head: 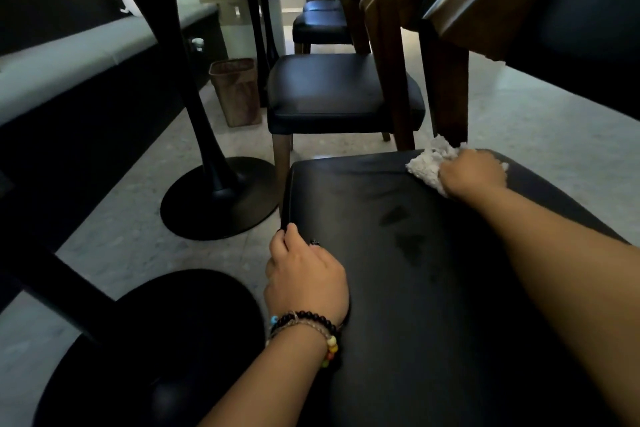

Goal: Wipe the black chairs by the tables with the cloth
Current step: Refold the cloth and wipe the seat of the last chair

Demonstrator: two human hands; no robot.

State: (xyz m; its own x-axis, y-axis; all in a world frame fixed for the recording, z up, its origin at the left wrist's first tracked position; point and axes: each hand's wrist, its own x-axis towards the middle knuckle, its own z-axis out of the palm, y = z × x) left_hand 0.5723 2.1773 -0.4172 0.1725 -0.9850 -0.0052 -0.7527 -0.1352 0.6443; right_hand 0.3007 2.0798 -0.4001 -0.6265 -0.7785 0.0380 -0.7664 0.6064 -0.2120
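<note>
Head view, looking down and forward from low beside a row of chairs: a person's right hand (pixel 472 172) is reaching out to the far right corner of the nearest black chair seat (pixel 433 270), fingers curled around a crumpled white cloth (pixel 429 163) and pressing it against the cushion. The cloth is bunching out from under the hand on its far and left sides, lying just in front of the chair's wooden back post (pixel 448 80). Faint darker smears are showing on the middle of the seat, between the two hands.

The left hand (pixel 306 279) is gripping the seat's near left edge, fingers curling over the side of the cushion and thumb lying on top. A stack of beaded bracelets (pixel 311 328) is sitting on the left wrist, dark beads with a few coloured ones.

Beyond this seat, a second black chair (pixel 343 94) is standing in line, and further cushions are showing behind it. To the left, black pedestal table bases (pixel 218 198) are resting on the pale speckled floor (pixel 554 135), and a brown waste bin (pixel 237 92) is standing just left of the second chair. A long bench (pixel 86 59) is running along the left side
</note>
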